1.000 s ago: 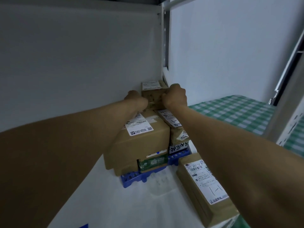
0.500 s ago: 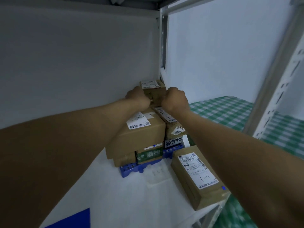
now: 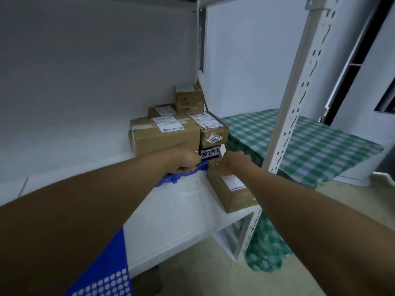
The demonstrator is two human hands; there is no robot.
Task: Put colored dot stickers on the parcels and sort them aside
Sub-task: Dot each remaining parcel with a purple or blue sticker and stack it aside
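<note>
A small taped parcel point(image 3: 188, 99) sits on top of a stack of cardboard parcels point(image 3: 166, 136) in the back corner of the white shelf point(image 3: 171, 212). The stack stands on a blue plastic pallet point(image 3: 181, 174). My left hand point(image 3: 187, 160) hovers in front of the pallet with its fingers loosely curled and nothing in it. My right hand point(image 3: 234, 161) is over the far end of a flat labelled parcel point(image 3: 232, 190) lying at the shelf's right edge; its fingers bend down there, and a grip is not visible. A blue sheet of dot stickers point(image 3: 102, 278) lies at the lower left.
A perforated white shelf post point(image 3: 296, 92) rises just right of the flat parcel. Behind it is a table with a green checked cloth point(image 3: 303, 144). White panels close the shelf at the back and on the right side.
Both hands have let go of the small top parcel, which stays on the stack, and dropped lower and nearer. The right hand now is over the flat parcel; the view has pulled back.
</note>
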